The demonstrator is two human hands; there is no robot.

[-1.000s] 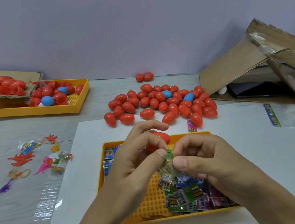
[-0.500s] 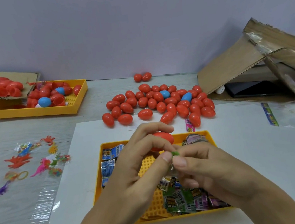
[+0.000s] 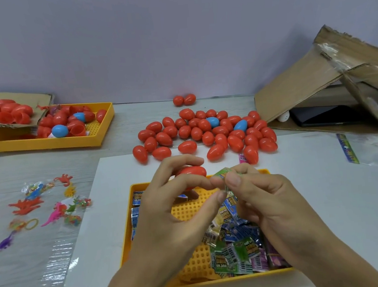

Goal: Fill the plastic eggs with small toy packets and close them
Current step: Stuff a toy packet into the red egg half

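Plain wall, grey wood-grain tabletop, soft even light.

Pale lavender-grey wall (image 3: 174, 41) fills the upper half, unmarked, meets the tabletop (image 3: 135, 111) in a straight seam beyond the hands. Tabletop is light grey with wood grain. White sheet (image 3: 325, 200) covers it under and right of the hands; clear plastic film (image 3: 45, 259) lies left of the left hand, catching glare. Far right of the right hand, flattened cardboard box (image 3: 304, 87) leans tent-like, shadow beneath.
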